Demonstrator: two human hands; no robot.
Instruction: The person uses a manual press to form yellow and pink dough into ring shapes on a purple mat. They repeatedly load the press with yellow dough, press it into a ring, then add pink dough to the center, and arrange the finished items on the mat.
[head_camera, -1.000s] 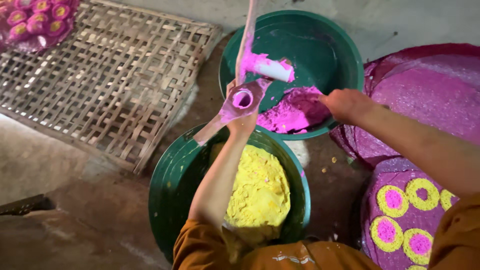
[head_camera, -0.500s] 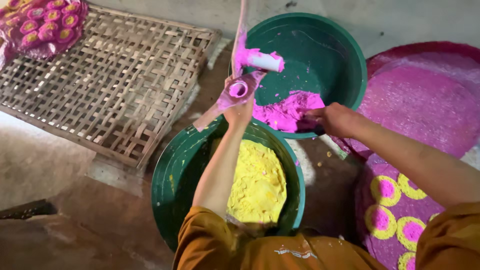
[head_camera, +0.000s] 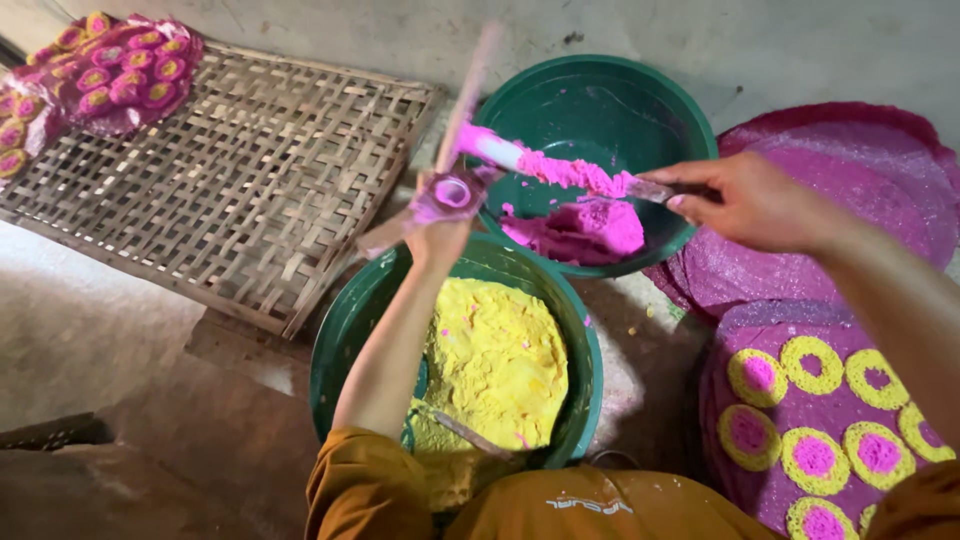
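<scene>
The work sits on a rough, dusty grey floor (head_camera: 90, 320), stained and uneven. The left hand (head_camera: 440, 215) is curled tight around a small pink-smeared tube mould (head_camera: 452, 192), raised over the gap between two green basins. The right hand (head_camera: 750, 200) pinches the end of a flat spatula (head_camera: 560, 168) loaded with pink paste, its far tip meeting the mould.

The far green basin (head_camera: 600, 90) holds a lump of pink paste (head_camera: 585, 228) at its near side. The near green basin (head_camera: 345, 340), touching it, is filled with yellow paste (head_camera: 495, 365); a thin blade lies at its near edge.

A woven bamboo tray (head_camera: 240, 180) lies flat on the floor to the left, with a plastic sheet of pink-and-yellow discs (head_camera: 100, 70) at its far left corner. To the right, purple mats (head_camera: 850, 180) overlap on the floor; the nearest one carries yellow rings with pink centres (head_camera: 810, 455).
</scene>
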